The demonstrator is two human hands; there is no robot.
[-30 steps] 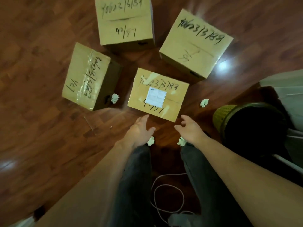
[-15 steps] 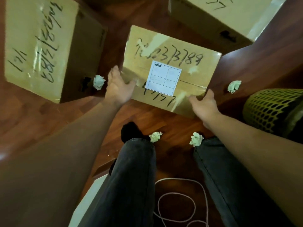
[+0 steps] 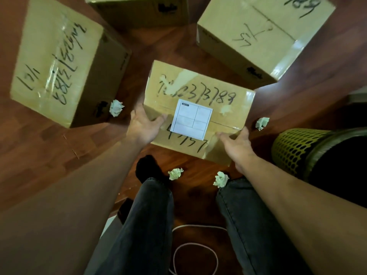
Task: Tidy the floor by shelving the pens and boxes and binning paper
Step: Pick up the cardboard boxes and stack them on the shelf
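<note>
A cardboard box with a white label (image 3: 198, 92) lies on the wooden floor in front of me. My left hand (image 3: 143, 126) grips its left side, thumb laid over the top. On the near right corner my right hand (image 3: 236, 141) grips the box, thumb also on top. Three more cardboard boxes stand around it: a left box (image 3: 57, 62), a back box (image 3: 139, 10) and a right box (image 3: 258, 32). Several crumpled paper balls lie on the floor: one by the left box (image 3: 116, 108), one to the right (image 3: 262, 123), two by my knees (image 3: 175, 173) (image 3: 221, 179).
A yellow mesh waste bin (image 3: 294, 147) with a dark liner stands at the right, close to my right arm. A thin cord (image 3: 194, 245) loops on the floor between my legs. My foot in a dark sock (image 3: 147, 169) is just below the labelled box.
I have bent down closer to the floor. Both hands moved forward from the near edge of the labelled box onto its two sides and took hold of it.
</note>
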